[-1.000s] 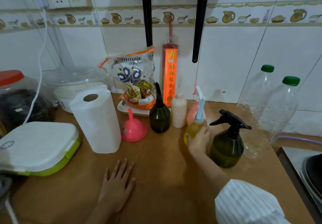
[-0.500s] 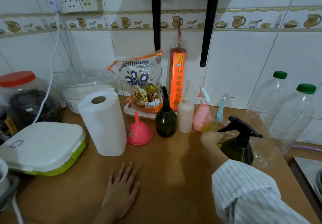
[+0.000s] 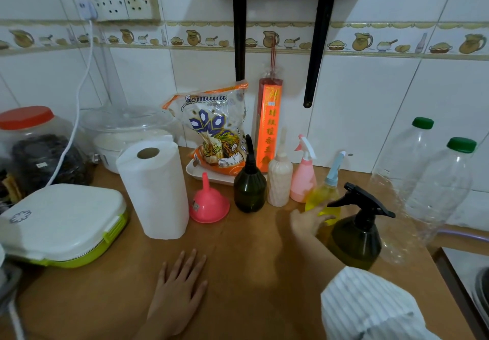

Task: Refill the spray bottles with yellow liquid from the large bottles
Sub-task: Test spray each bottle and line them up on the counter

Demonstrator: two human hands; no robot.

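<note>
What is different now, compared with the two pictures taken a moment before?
The right hand carried the small yellow spray bottle back and to the right, standing it beside the pink spray bottle; its fingers look to be loosening. The left hand stayed flat on the table. Everything else kept its place.

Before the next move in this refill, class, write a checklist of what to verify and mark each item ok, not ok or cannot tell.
1. Right hand on the yellow sprayer: ok, fingers against its lower side; a firm grip cannot be told.
2. Left hand free: ok, flat on the counter.
3. Funnel within reach: ok, upside down beside the paper roll.
4. Large bottles holding yellow liquid: not ok, both look clear and empty.
5. Large bottles' green caps off: not ok, both on.
6. Yellow sprayer's head off: not ok, blue head on.
</note>
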